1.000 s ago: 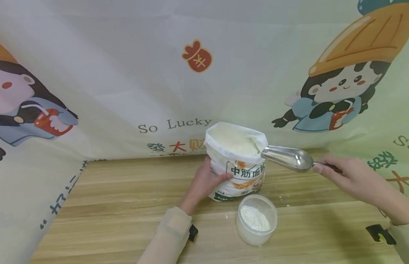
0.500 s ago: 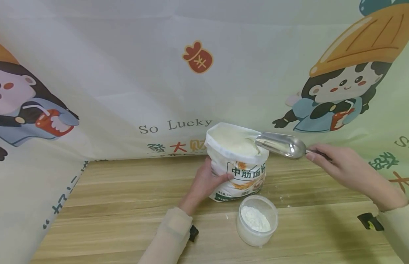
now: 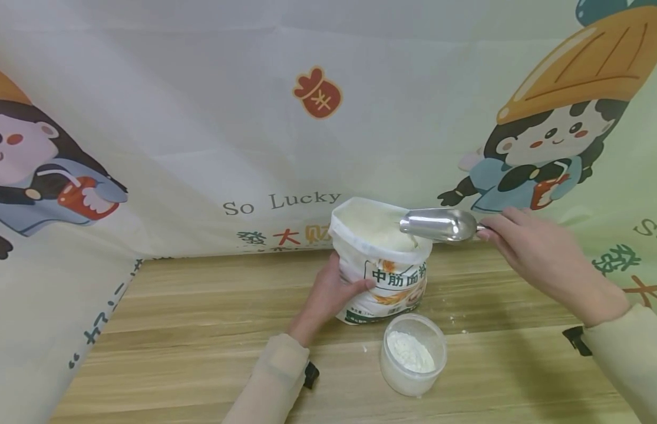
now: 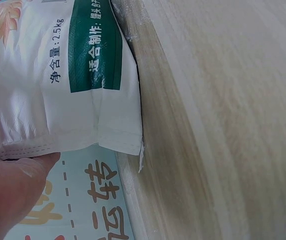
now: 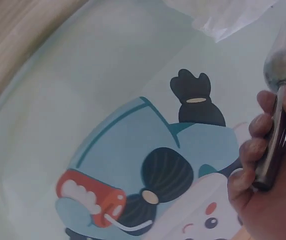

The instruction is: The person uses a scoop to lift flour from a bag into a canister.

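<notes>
A white flour bag (image 3: pixel 355 259) stands upright at the back of the table, its top open and showing flour (image 3: pixel 373 221) inside. My left hand (image 3: pixel 328 294) grips its left side, thumb across the printed front. In the right wrist view the fingers of my right hand (image 5: pixel 263 145) curl round the handle of a metal scoop (image 3: pixel 439 224). The scoop lies nearly level, with its mouth over the right part of the bag's opening. In front of the bag sits a round clear tub (image 3: pixel 413 383) with white flour (image 3: pixel 409 351) in it.
A printed cloth backdrop (image 3: pixel 227 118) rises right behind the bag and along both sides. Small white flour specks (image 3: pixel 463 331) dot the wooden table (image 3: pixel 190 353) to the right of the tub.
My right hand has raised the scoop and moved it left, from beside the bag's right rim to over its opening. The left hand, bag and tub have stayed in place.
</notes>
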Available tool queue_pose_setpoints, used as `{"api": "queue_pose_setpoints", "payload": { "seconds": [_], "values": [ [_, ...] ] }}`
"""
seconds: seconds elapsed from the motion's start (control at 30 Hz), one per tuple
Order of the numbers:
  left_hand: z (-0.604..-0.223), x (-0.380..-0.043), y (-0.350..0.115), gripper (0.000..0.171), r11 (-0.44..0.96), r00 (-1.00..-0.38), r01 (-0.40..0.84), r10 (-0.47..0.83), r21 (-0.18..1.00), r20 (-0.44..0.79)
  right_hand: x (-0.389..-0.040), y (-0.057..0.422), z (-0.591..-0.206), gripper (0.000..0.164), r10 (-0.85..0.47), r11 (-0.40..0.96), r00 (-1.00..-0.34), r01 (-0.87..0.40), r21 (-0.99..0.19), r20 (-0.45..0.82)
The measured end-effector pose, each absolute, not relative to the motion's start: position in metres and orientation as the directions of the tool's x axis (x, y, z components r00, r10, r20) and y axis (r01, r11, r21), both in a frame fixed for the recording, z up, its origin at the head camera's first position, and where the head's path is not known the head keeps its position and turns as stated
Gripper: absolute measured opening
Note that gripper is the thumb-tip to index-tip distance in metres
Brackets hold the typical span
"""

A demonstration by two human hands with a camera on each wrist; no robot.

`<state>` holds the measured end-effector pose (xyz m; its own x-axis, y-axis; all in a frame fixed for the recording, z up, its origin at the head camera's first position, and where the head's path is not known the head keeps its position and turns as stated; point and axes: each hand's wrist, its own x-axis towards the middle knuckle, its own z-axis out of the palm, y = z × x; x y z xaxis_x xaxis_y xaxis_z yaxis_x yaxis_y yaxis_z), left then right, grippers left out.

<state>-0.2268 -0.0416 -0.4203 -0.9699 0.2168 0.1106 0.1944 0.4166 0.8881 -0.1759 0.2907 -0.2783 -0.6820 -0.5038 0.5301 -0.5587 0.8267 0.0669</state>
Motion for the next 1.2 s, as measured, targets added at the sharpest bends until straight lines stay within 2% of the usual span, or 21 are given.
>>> {"api": "queue_pose_setpoints", "payload": {
  "seconds": [0.27,0.5,0.7,0.9,1.2],
  "values": [
    [-0.421,-0.226,-0.042,0.083,0.411,-0.97,0.192,0.217,0.891,0.108,-0.184,0.28,-0.268,0.019,-0.487,0.861,-0.719,-0.489,0.138,0.496],
    [-0.421,-0.227,-0.042,0.084,0.406,-0.968,0.196,0.224,0.893,0.111,-0.188,0.271,-0.262,0.014,-0.544,0.833,-0.702,-0.516,0.198,0.459],
    [-0.42,-0.226,-0.042,0.084,0.401,-0.968,0.202,0.223,0.894,0.118,-0.194,0.262,-0.254,0.017,-0.579,0.815,-0.727,-0.532,0.231,0.369],
    [-0.419,-0.226,-0.042,0.084,0.394,-0.969,0.196,0.22,0.898,0.115,-0.2,0.255,-0.253,0.015,-0.625,0.781,-0.709,-0.571,0.255,0.327],
    [-0.421,-0.227,-0.043,0.084,0.383,-0.966,0.205,0.229,0.9,0.123,-0.206,0.244,-0.256,0.017,-0.628,0.777,-0.722,-0.564,0.281,0.289]
  ]
}}
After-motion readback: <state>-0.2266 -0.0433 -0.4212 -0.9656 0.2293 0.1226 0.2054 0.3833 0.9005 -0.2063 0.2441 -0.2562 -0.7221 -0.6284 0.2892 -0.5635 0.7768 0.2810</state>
